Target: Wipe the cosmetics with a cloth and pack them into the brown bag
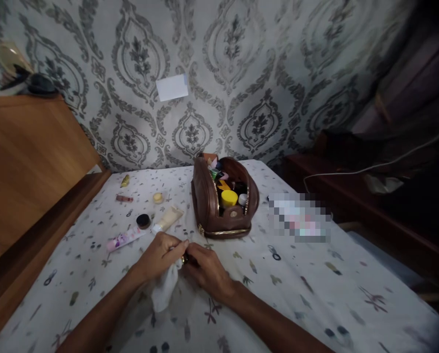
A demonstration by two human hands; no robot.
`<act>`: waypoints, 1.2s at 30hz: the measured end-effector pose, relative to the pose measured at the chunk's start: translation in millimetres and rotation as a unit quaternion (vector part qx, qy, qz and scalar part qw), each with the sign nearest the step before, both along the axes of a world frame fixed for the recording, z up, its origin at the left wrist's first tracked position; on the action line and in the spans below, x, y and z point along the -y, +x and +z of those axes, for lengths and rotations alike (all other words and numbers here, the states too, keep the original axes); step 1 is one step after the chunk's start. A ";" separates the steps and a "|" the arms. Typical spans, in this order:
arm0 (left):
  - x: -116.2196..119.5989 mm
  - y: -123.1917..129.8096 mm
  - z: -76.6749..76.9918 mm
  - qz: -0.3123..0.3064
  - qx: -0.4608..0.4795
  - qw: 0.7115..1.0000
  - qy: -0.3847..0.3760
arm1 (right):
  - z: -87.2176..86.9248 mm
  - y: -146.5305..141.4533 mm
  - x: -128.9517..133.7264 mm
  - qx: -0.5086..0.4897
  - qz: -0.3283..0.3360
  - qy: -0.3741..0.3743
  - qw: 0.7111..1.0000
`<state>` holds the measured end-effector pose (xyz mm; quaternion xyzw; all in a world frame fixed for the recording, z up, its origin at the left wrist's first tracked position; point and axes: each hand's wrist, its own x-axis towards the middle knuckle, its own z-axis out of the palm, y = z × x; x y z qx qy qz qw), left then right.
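Note:
My left hand [160, 256] is closed around a white cloth [165, 290], which hangs down below the fingers. My right hand [209, 270] meets it, fingers curled around a small dark item with a gold part [184, 258]; most of it is hidden, so its kind is unclear. Just beyond the hands stands a brown cosmetic bag [224, 226], unzipped, with a yellow-lidded jar [229, 198] and other small items inside. A beige squeeze tube [169, 218], a pink tube [125, 239] and a black-lidded jar [143, 221] lie to the left.
Farther left on the patterned sheet [271, 304] are a small yellow pot [158, 197], a slim reddish tube [124, 198] and a gold sachet [125, 181]. A blurred-out object [300, 218] lies right of the bag. A wooden board [31, 162] borders the left; a cable [370, 170] crosses the right.

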<state>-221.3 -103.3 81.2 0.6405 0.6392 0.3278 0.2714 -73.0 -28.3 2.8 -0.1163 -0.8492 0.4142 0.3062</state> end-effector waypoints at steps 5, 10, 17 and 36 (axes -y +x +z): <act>-4.1 7.3 -13.2 0.098 0.066 0.990 0.076 | 12.3 -1.4 2.1 -0.057 0.002 -0.100 0.993; -5.5 8.3 -26.8 0.149 0.118 0.977 0.100 | 13.4 -7.7 2.8 -0.080 0.002 -0.304 0.949; 0.7 9.8 -43.7 0.081 0.074 0.982 0.155 | 10.4 -14.2 -3.6 -0.168 0.009 -0.492 0.854; 1.7 -0.1 -45.0 0.030 -0.113 0.976 0.184 | 13.7 -5.7 -1.0 -0.105 0.020 -0.478 0.872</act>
